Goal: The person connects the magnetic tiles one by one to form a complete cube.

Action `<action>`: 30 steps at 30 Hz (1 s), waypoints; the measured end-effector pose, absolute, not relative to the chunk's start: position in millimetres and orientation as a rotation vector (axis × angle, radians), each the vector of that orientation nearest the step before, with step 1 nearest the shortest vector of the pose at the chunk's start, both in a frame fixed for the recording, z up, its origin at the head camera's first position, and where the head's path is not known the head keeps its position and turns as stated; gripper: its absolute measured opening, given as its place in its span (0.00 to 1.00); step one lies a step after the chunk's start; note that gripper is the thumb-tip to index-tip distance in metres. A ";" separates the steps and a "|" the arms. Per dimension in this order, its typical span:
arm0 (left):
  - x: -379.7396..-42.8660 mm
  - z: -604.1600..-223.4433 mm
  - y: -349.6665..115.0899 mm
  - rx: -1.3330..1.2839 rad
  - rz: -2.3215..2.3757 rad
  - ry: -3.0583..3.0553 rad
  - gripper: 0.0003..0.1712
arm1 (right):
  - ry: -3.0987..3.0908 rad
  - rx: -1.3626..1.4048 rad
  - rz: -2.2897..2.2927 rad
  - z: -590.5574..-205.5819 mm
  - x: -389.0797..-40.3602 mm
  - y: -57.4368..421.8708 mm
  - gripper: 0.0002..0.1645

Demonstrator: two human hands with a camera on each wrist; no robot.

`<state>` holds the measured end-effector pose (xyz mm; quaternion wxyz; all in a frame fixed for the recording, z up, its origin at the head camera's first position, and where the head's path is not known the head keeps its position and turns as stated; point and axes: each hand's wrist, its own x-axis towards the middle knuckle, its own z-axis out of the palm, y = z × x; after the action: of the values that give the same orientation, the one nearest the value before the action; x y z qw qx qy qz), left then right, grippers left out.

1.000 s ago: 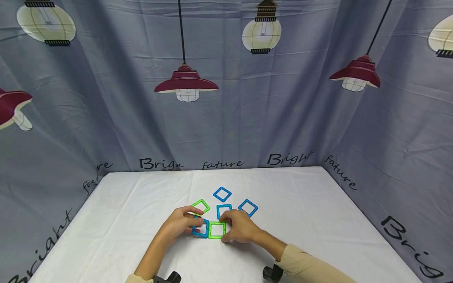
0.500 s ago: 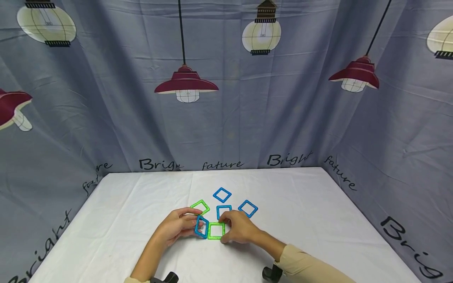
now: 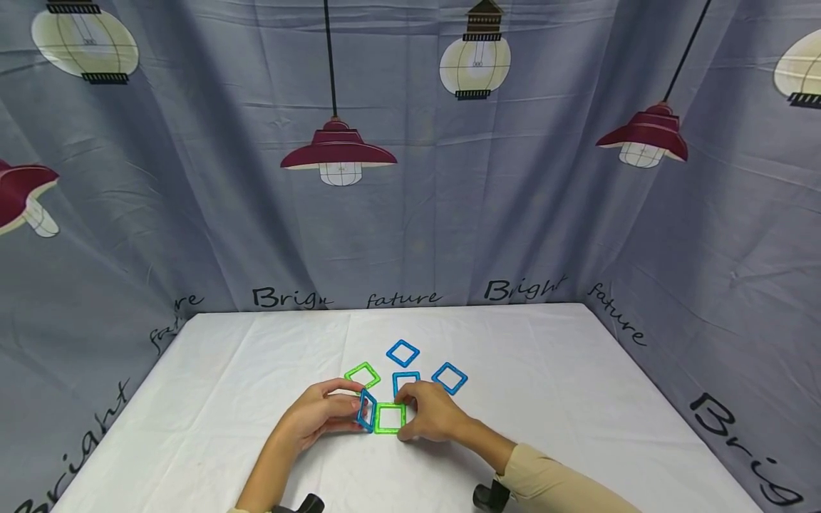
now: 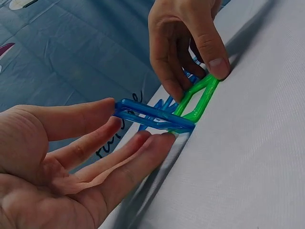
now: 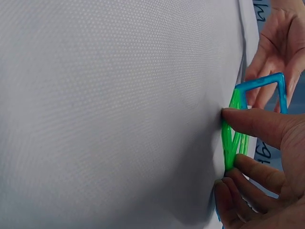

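Observation:
A blue square magnetic tile is tilted up on its edge beside a green square magnetic tile, their edges meeting. My left hand holds the blue tile, thumb at its raised edge and fingers behind and below it. The right hand grips the green tile's right side between thumb and fingers, with the tile lying flat on the white cloth. Just behind the right hand lies another blue tile, partly covered by the fingers. A second green tile lies close beyond the left fingertips.
Farther back on the white-covered table lies a blue tile, with one more blue tile to the right. A grey curtain printed with lamps encloses the table's back and sides.
My left hand has raised the blue tile's left side, turning it from nearly flat to steeply tilted. The right hand and green tile have shifted slightly left.

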<state>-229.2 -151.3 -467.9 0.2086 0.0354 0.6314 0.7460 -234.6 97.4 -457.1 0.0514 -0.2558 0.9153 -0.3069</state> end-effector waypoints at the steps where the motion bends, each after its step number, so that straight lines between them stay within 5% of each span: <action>1: -228.9 -468.7 -151.4 0.098 2.078 1.750 0.27 | 2.786 -0.778 -0.931 -457.0 -234.5 97.3 0.29; 30: -227.3 -474.6 -144.5 0.028 2.098 1.792 0.26 | 2.780 -0.787 -0.957 -462.5 -238.5 98.7 0.29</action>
<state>-227.3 -144.5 -474.6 0.1899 0.0100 0.6377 0.7464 -238.5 98.7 -462.5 0.0490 -0.2582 0.9123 -0.3139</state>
